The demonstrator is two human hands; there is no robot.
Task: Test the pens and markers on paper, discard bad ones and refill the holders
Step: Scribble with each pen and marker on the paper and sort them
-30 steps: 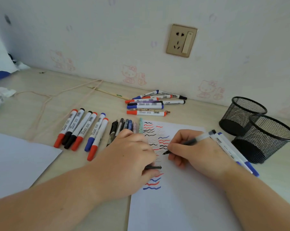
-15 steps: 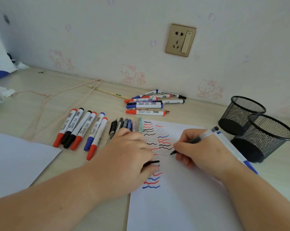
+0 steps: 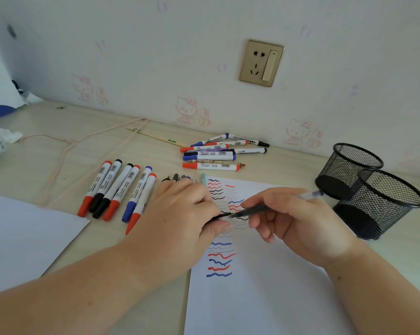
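The pen (image 3: 271, 206) sits in my right hand (image 3: 298, 221), lifted just above the test sheet (image 3: 264, 286); its long axis runs from upper right to lower left, tip pointing left toward my left hand (image 3: 180, 213). My right fingers are closed around the barrel. My left hand pinches the black cap (image 3: 222, 215) between thumb and fingers, its open end facing the pen tip, the two nearly touching. The sheet carries wavy test strokes in black, red and blue. To the left lie six markers in a row (image 3: 117, 189), caps toward me. I cannot count the slim pens (image 3: 177, 177) partly hidden behind my left hand. Near the wall is a loose pile of markers (image 3: 216, 153), count uncertain. Two mesh holders (image 3: 378, 197) stand at right, touching.
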